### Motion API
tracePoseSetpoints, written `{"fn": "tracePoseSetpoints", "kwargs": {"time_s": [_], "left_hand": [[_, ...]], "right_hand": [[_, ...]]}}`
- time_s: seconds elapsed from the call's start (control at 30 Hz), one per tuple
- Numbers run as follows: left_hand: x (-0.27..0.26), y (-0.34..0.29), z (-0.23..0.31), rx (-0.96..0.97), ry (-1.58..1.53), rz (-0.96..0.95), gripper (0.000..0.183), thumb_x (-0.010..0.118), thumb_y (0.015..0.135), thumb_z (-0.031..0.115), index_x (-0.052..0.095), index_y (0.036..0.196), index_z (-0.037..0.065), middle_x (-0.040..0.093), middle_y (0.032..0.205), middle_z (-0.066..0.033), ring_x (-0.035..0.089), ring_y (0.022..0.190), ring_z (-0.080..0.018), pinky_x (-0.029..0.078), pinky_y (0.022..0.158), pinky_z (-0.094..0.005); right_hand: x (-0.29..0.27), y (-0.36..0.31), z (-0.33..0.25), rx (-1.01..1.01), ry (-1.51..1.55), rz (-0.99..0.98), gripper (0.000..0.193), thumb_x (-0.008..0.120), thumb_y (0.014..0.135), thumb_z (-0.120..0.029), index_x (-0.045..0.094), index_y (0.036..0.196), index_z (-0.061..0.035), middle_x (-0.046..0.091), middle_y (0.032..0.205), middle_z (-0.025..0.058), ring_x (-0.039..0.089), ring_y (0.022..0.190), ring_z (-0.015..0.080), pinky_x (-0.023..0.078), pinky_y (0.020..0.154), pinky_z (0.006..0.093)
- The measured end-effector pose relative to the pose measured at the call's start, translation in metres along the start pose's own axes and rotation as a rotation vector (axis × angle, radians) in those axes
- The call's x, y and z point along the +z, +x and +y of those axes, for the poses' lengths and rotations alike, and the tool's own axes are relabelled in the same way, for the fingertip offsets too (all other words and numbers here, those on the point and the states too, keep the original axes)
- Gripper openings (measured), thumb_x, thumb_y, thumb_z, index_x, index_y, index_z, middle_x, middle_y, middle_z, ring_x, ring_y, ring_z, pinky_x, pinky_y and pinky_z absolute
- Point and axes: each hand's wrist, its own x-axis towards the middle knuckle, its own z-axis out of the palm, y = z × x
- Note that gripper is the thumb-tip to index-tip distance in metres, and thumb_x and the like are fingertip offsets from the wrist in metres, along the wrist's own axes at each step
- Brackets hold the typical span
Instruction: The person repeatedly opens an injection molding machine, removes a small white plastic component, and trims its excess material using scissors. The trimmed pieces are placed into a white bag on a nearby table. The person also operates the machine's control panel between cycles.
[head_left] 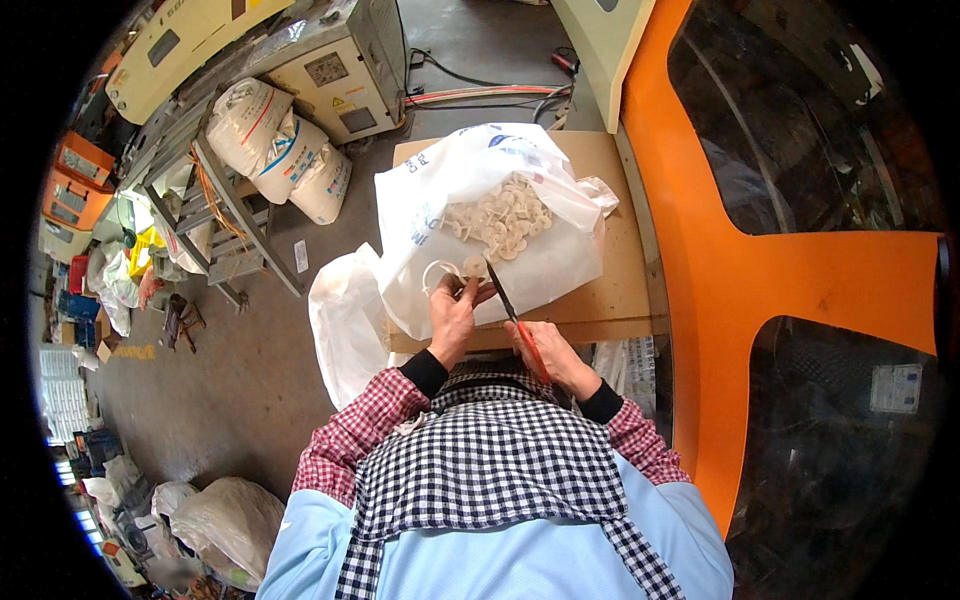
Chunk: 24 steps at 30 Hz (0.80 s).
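Left hand (453, 318): fingertips pinching pale plastic disc (475, 267) at 1 o'clock from the palm, thin ring (430, 276) beside it. Right hand (555, 352) clasped round red-handled scissors (524, 338), tips toward 11 o'clock. Disc pile (500, 215) beyond left hand, 1 o'clock, surrounded by white plastic bag (570, 270).

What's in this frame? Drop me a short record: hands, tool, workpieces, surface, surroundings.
left hand: holding a pale disc-shaped piece at the fingertips
right hand: gripping red-handled scissors
blades: pointing away from the person, tips close to the disc; contact unclear
workpieces: heap of pale small parts on or in a white plastic bag
surface: brown cardboard under the bag
right side: orange machine frame
upper left: full sacks
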Motion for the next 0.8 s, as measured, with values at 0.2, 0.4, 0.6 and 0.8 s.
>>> {"fn": "tracePoseSetpoints", "kwargs": {"time_s": [0.2, 0.4, 0.6, 0.8], "left_hand": [[0.003, 0.007, 0.002, -0.026, 0.043, -0.006, 0.021, 0.052, 0.090, 0.011, 0.046, 0.092, -0.010, 0.057, 0.091, -0.0150, 0.064, 0.089, -0.0268, 0.052, 0.079, -0.0311], [0.004, 0.008, 0.019, 0.010, 0.156, -0.031, 0.017, 0.050, 0.091, 0.010, 0.047, 0.091, -0.006, 0.060, 0.089, -0.0148, 0.065, 0.086, -0.0260, 0.051, 0.075, -0.0289], [-0.068, -0.076, 0.078, 0.394, 0.374, 0.067, 0.009, 0.044, 0.093, 0.005, 0.048, 0.097, -0.002, 0.063, 0.089, -0.0143, 0.066, 0.081, -0.0246, 0.053, 0.073, -0.0336], [-0.206, -0.081, 0.018, -0.091, 0.290, 0.474, 0.015, 0.046, 0.092, 0.007, 0.045, 0.095, -0.008, 0.060, 0.080, -0.0201, 0.066, 0.068, -0.0263, 0.057, 0.059, -0.0316]], "right_hand": [[-0.002, 0.000, 0.003, -0.076, -0.197, 0.001, 0.027, 0.051, 0.084, -0.014, 0.059, 0.107, -0.0033, 0.056, 0.072, 0.0235, 0.056, 0.063, 0.0340, 0.043, 0.052, 0.0385], [-0.004, -0.008, -0.010, 0.154, -0.247, 0.354, 0.019, 0.060, 0.084, -0.025, 0.059, 0.090, -0.0071, 0.054, 0.058, 0.0180, 0.058, 0.057, 0.0359, 0.044, 0.050, 0.0413], [-0.046, -0.054, 0.089, 0.516, -0.551, 0.785, 0.035, 0.049, 0.089, -0.033, 0.058, 0.080, -0.0003, 0.060, 0.066, 0.0227, 0.060, 0.065, 0.0389, 0.044, 0.055, 0.0459], [-0.067, -0.037, 0.134, 0.822, -0.700, 0.525, 0.042, 0.050, 0.088, -0.037, 0.058, 0.081, 0.0038, 0.061, 0.079, 0.0251, 0.061, 0.075, 0.0392, 0.048, 0.066, 0.0463]]}}
